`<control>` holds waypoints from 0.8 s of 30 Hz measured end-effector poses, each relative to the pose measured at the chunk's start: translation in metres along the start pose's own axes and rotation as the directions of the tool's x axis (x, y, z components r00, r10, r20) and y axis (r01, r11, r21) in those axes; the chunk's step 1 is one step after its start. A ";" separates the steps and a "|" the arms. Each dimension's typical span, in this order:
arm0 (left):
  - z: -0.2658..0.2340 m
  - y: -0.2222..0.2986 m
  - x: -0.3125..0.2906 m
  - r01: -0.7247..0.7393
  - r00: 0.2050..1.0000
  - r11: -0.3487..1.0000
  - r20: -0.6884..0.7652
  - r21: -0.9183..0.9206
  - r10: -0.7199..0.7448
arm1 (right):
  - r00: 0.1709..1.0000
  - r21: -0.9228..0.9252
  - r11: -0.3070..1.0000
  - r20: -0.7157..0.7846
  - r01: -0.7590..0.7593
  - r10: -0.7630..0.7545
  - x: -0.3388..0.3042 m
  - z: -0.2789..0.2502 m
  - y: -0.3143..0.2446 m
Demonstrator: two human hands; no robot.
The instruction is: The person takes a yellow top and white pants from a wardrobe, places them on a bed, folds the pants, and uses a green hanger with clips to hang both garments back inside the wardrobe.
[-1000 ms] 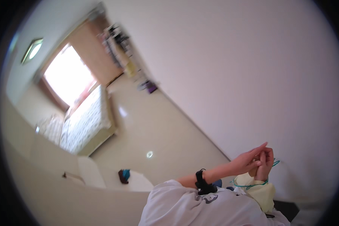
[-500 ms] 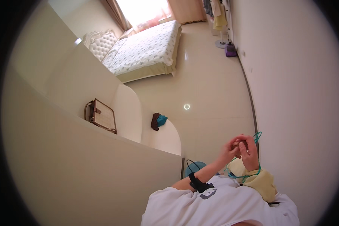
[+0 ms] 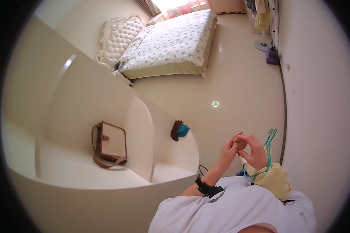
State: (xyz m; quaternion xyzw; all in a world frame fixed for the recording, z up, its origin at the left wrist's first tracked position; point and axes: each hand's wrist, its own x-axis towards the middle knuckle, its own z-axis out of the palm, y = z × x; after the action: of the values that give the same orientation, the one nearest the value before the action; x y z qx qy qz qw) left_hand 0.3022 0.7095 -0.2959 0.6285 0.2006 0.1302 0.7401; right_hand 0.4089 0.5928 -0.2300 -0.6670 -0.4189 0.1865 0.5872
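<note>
In front of my chest both hands meet around a small round tan-brown thing (image 3: 240, 145) whose kind I cannot make out. The fingers of my left hand (image 3: 228, 150) press on its left side. My right hand (image 3: 256, 152) curls round it from the right, thumb and fingers bent. Teal clothes hangers (image 3: 268, 157) hang over my right wrist, their hooks pointing up. Pale yellow cloth (image 3: 275, 180) drapes over my right forearm, and a black band (image 3: 208, 189) circles my left one.
Curved white shelves (image 3: 144, 128) stand at left, bearing a brown-trimmed handbag (image 3: 113, 141) and a brown-and-teal cloth bundle (image 3: 179, 130). A bed (image 3: 171, 42) stands farther off. A wall (image 3: 315, 116) runs along my right, with a purple thing (image 3: 272, 56) and a clothes stand (image 3: 262, 43) beside it.
The view has shifted left, showing more of the shelves and handbag. My hands have shifted slightly, and the tan-brown thing between them shows more plainly.
</note>
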 end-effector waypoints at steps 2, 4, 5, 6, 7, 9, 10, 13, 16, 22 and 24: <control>-0.010 0.022 0.058 -0.019 0.999 0.999 -0.049 0.026 0.021 | 0.998 -0.028 1.000 0.057 -0.003 0.004 0.073 -0.015 0.005; -0.026 0.039 0.108 -0.029 0.994 0.999 -0.106 0.043 0.033 | 0.998 0.030 0.999 0.049 -0.027 0.026 0.135 -0.015 0.027; -0.038 0.049 0.132 -0.036 0.990 0.998 -0.132 0.053 0.042 | 0.997 0.042 0.999 0.069 -0.027 0.024 0.167 -0.013 0.036; -0.052 0.055 0.157 -0.042 0.986 0.997 -0.155 0.066 0.052 | 0.993 0.074 0.997 0.118 -0.004 -0.005 0.199 -0.008 0.046; -0.068 0.057 0.181 -0.040 0.981 0.997 -0.187 0.066 0.052 | 0.985 0.105 0.994 0.170 0.015 -0.033 0.229 0.000 0.059; -0.109 0.059 0.226 -0.017 0.967 0.998 -0.254 0.054 0.030 | 0.971 0.171 0.985 0.238 -0.026 -0.016 0.287 0.023 0.082; -0.132 0.061 0.248 0.002 0.958 0.999 -0.288 0.037 0.009 | 0.958 0.225 0.972 0.285 -0.067 0.000 0.316 0.035 0.093; -0.199 0.065 0.325 -0.009 0.928 1.000 -0.371 -0.016 0.003 | 0.924 0.207 0.972 0.382 -0.111 0.024 0.410 0.066 0.128; -0.275 0.081 0.416 -0.048 0.922 0.999 -0.385 0.020 0.052 | 0.914 0.275 0.957 0.404 -0.092 -0.028 0.506 0.120 0.204; -0.455 0.131 0.544 -0.010 0.854 0.996 -0.518 0.094 0.058 | 0.863 0.293 0.933 0.504 -0.208 0.034 0.727 0.218 0.197; -0.510 0.147 0.577 -0.044 0.807 0.989 -0.579 0.139 0.117 | 0.864 0.354 0.908 0.503 -0.225 0.018 0.782 0.248 0.214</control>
State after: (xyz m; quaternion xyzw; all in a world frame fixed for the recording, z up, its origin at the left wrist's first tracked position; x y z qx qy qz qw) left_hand 0.5872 1.4398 -0.2944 0.6087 0.3991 0.3362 0.5976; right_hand 0.7517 1.3655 -0.3007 -0.4890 -0.4624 0.4680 0.5727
